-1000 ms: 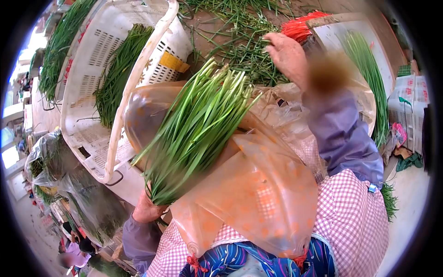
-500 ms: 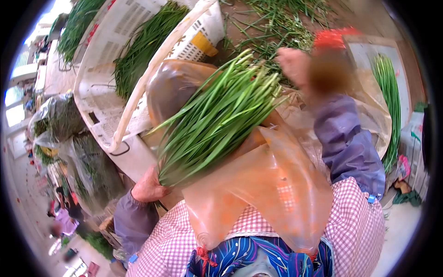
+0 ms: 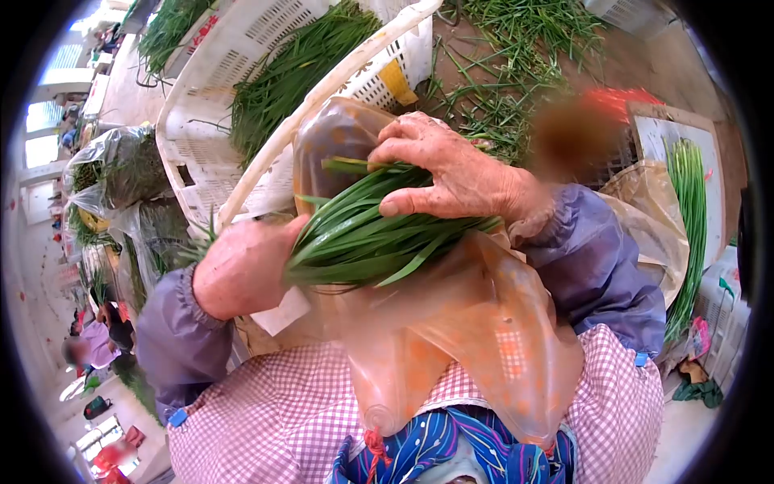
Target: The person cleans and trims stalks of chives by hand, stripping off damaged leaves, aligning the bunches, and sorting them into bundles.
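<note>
A bunch of long green leafy stalks (image 3: pixel 363 242) lies across the orange-spotted plastic sheet (image 3: pixel 476 323) over the lap. My left hand (image 3: pixel 250 262) is wrapped round the bunch at its left end, with leaf tips showing past the hand. Over the right part of the bunch rests my right hand (image 3: pixel 455 173), its fingers spread and curved across the stalks, thumb apart below. The cut ends of the bunch are mostly hidden by my right hand and wrist.
A white basket (image 3: pixel 201 121) at the upper left holds more stalks (image 3: pixel 298 73). Loose trimmings (image 3: pixel 516 89) litter the ground ahead. Red ties (image 3: pixel 625 103) and another green bunch (image 3: pixel 685 234) are at the right. Bagged greens (image 3: pixel 121 177) stand at the left; a person (image 3: pixel 101 343) is beyond.
My right hand has come left from near the trimmings onto the bunch. My left hand has risen, and the bunch has turned flatter. The view has shifted, moving the basket right.
</note>
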A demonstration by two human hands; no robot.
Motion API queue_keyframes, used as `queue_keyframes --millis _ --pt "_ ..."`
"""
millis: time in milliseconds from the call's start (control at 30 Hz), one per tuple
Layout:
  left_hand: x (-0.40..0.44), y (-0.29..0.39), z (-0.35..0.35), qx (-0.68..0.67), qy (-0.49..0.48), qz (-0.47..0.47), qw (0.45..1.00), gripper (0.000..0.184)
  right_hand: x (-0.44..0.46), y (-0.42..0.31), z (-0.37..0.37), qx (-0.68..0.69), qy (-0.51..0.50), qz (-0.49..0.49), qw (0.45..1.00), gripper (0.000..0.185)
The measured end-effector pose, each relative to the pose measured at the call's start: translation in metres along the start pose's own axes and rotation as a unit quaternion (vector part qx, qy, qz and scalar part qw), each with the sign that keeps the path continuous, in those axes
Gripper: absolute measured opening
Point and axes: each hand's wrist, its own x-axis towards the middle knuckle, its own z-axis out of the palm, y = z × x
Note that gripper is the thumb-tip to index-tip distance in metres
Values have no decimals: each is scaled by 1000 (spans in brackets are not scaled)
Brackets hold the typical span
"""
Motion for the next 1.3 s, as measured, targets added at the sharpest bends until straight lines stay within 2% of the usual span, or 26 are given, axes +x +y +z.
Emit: queue_keyframes --millis 67,133,200,267,300,333,367,400,467,500,533,600,667,733,800,833,867,900,933,967,1033,1100,1133,1200,1267,1300 --pt "8 17 -29 89 -18 -17 996 51 1 -6 -2 -25 14 -19 999 43" --pt "14 26 -50 187 37 28 981 47 1 -6 -5 110 40 -17 993 36" --pt "20 46 -77 273 53 8 961 54 0 -5 -17 197 112 -49 973 25" --pt "20 55 -97 381 144 50 912 38 -1 -16 -30 358 133 51 923 16" --pt "23 57 -104 399 163 12 902 58 0 -17 -34 354 141 45 924 16" --pt "23 61 -111 407 167 14 898 58 2 -17 -39 285 232 43 929 15" --pt "21 63 -117 387 197 19 901 61 4 -16 -44 215 319 42 922 18" --pt "17 64 -123 365 226 24 903 64 4 -14 -51 214 324 36 921 18" --pt "10 46 -116 380 227 21 896 70 2 -4 -66 472 430 11 769 27" --pt "8 34 -105 336 225 -23 914 74 -3 8 -72 564 423 -6 709 31" --pt "7 20 -91 289 221 -66 929 77 -11 14 -80 588 432 36 683 31" --pt "4 -17 -53 221 243 -10 944 80 -30 37 -96 662 399 56 632 30" --pt "1 -33 -19 106 229 -40 967 80 -46 71 -113 652 434 56 619 30" --pt "-1 -46 6 62 235 -52 969 78 -69 108 -137 643 496 63 579 30" --pt "-3 -55 22 -65 264 -18 962 74 -112 156 -164 637 511 14 577 32" --pt "-4 -56 25 -106 254 -35 961 56 -136 168 -175 575 551 41 603 32" --pt "-6 -61 29 -112 256 -40 959 56 -140 164 -180 509 587 68 626 32" --pt "-6 -67 35 -120 259 -35 958 53 -147 161 -178 227 596 337 693 31" --pt "-5 -72 38 -127 263 -27 956 51 -178 220 -157 20 485 327 811 33" --pt "-5 -68 36 -172 242 -47 954 49 -186 244 -135 -205 397 274 852 47" --pt "-4 -65 38 -162 248 -31 955 49 -192 259 -120 -369 338 217 838 52" --pt "-4 -68 44 -128 255 -28 958 51 -104 107 -100 -353 231 259 869 45" --pt "-5 -67 46 -130 252 -30 959 51 -71 55 -83 -114 252 282 919 41" --pt "-2 -56 45 -141 275 -44 950 53 -39 27 -45 110 120 276 947 36" --pt "-1 -43 43 -126 277 -31 952 56 -17 13 0 226 161 264 924 24" --pt "-2 -39 45 -116 282 -40 951 57 -11 9 14 223 167 265 923 24"
